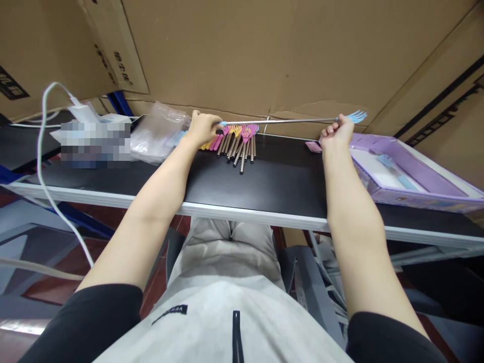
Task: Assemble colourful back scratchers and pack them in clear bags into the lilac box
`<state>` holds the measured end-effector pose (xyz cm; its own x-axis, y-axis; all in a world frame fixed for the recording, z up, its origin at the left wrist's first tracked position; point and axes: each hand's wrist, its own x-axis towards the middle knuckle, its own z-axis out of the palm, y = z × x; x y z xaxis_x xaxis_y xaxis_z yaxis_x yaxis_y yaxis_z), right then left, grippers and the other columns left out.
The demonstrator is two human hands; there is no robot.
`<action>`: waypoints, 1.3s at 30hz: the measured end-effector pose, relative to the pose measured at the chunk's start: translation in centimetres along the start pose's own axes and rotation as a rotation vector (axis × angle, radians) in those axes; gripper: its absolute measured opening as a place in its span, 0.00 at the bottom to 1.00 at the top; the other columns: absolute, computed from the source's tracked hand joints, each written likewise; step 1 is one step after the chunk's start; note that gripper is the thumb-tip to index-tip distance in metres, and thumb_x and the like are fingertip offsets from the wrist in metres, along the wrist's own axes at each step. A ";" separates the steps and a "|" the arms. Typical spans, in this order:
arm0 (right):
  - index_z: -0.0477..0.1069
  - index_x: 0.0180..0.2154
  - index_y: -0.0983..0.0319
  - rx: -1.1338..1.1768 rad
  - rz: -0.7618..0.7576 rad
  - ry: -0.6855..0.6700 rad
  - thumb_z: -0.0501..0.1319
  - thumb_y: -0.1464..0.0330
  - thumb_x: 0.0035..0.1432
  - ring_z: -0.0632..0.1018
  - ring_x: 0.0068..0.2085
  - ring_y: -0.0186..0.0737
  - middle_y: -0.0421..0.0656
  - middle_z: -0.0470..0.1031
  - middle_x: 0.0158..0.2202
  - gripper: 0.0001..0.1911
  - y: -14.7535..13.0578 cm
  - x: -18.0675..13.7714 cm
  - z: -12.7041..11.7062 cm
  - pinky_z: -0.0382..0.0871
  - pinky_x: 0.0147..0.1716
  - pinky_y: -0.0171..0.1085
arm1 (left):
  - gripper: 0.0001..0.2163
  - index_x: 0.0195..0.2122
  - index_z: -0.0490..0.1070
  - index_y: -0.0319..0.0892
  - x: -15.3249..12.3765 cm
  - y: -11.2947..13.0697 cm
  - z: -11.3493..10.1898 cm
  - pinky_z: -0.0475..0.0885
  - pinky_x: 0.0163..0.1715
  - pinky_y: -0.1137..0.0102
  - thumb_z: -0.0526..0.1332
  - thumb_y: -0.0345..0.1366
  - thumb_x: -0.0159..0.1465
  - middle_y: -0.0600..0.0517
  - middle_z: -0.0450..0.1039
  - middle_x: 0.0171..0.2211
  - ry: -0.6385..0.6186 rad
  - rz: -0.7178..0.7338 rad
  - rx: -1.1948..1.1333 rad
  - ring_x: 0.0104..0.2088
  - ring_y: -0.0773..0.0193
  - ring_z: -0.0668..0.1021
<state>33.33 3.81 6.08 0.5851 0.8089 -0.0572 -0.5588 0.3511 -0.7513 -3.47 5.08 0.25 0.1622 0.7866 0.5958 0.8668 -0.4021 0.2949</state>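
A telescopic back scratcher (pixel 287 121) with a thin metal rod and a blue claw head is stretched out level above the black table (pixel 280 186). My left hand (pixel 202 128) is closed on its handle end at the left. Closed around the rod just behind the blue claw, my right hand (pixel 337 133) holds the other end. Under the rod lies a pile of several collapsed scratchers (pixel 238 143) with pink, yellow and blue heads and metal handles.
Clear plastic bags (pixel 159 132) lie left of my left hand. A purple display box (pixel 408 171) with a blue scratcher inside sits at the right. A white charger and cable (pixel 53 126) are at the far left. Cardboard boxes (pixel 264 50) wall the back.
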 end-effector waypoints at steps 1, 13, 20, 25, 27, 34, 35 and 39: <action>0.57 0.26 0.59 0.000 -0.005 0.000 0.52 0.74 0.76 0.54 0.18 0.23 0.28 0.52 0.16 0.21 0.0 -0.1 0.1 0.48 0.21 0.31 | 0.07 0.37 0.78 0.46 0.0 -0.2 0.0 0.63 0.61 0.45 0.59 0.35 0.65 0.47 0.83 0.36 0.002 0.010 -0.004 0.45 0.51 0.80; 0.52 0.25 0.59 -0.155 0.029 -0.186 0.68 0.69 0.65 0.55 0.17 0.25 0.29 0.50 0.16 0.25 4.1 -3.4 2.4 0.47 0.18 0.28 | 0.08 0.28 0.72 0.45 -0.4 3.8 0.4 0.65 0.58 0.49 0.57 0.33 0.65 0.48 0.77 0.29 -0.095 0.183 0.048 0.41 0.53 0.79; 0.50 0.26 0.58 -0.272 0.034 -0.364 0.75 0.64 0.57 0.55 0.17 0.25 0.28 0.48 0.18 0.30 7.1 -7.1 2.9 0.49 0.17 0.29 | 0.09 0.28 0.70 0.45 -1.0 5.3 0.1 0.66 0.57 0.48 0.57 0.33 0.66 0.48 0.79 0.33 -0.070 0.170 0.039 0.42 0.52 0.79; 0.49 0.26 0.59 -0.260 0.060 -0.414 0.77 0.62 0.56 0.56 0.18 0.25 0.28 0.49 0.19 0.33 8.0 -9.3 2.9 0.50 0.17 0.28 | 0.09 0.31 0.74 0.46 -1.5 6.6 0.7 0.64 0.60 0.48 0.57 0.33 0.67 0.50 0.80 0.31 -0.072 0.214 -0.022 0.40 0.52 0.79; 0.50 0.26 0.59 -0.258 0.059 -0.422 0.77 0.61 0.56 0.56 0.18 0.25 0.28 0.49 0.19 0.33 8.1 -9.6 3.0 0.50 0.17 0.28 | 0.09 0.32 0.75 0.46 -1.5 6.7 0.7 0.64 0.61 0.48 0.57 0.33 0.67 0.49 0.80 0.31 -0.069 0.206 -0.019 0.41 0.52 0.79; 0.52 0.27 0.58 -0.226 0.075 -0.399 0.76 0.56 0.57 0.57 0.18 0.24 0.28 0.51 0.18 0.32 8.0 -8.9 2.9 0.50 0.17 0.27 | 0.11 0.32 0.77 0.45 -1.7 7.1 0.6 0.66 0.58 0.49 0.56 0.36 0.69 0.49 0.79 0.29 -0.090 0.227 -0.002 0.37 0.54 0.78; 0.52 0.28 0.58 -0.223 0.075 -0.397 0.76 0.55 0.56 0.57 0.18 0.24 0.28 0.51 0.18 0.32 8.0 -8.7 3.0 0.51 0.17 0.27 | 0.11 0.33 0.77 0.45 -1.7 7.3 0.6 0.66 0.58 0.50 0.56 0.37 0.69 0.49 0.79 0.29 -0.091 0.237 -0.009 0.37 0.54 0.78; 0.54 0.28 0.58 -0.231 0.071 -0.388 0.77 0.54 0.54 0.58 0.17 0.25 0.27 0.53 0.18 0.32 7.7 -8.0 3.0 0.51 0.16 0.27 | 0.12 0.32 0.76 0.45 -2.1 8.2 0.9 0.68 0.55 0.53 0.57 0.41 0.70 0.50 0.78 0.27 -0.099 0.288 -0.034 0.34 0.55 0.77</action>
<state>22.58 1.47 2.76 0.2616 0.9596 0.1035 -0.4178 0.2093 -0.8841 3.68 0.54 0.77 0.4452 0.6790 0.5837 0.7624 -0.6294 0.1506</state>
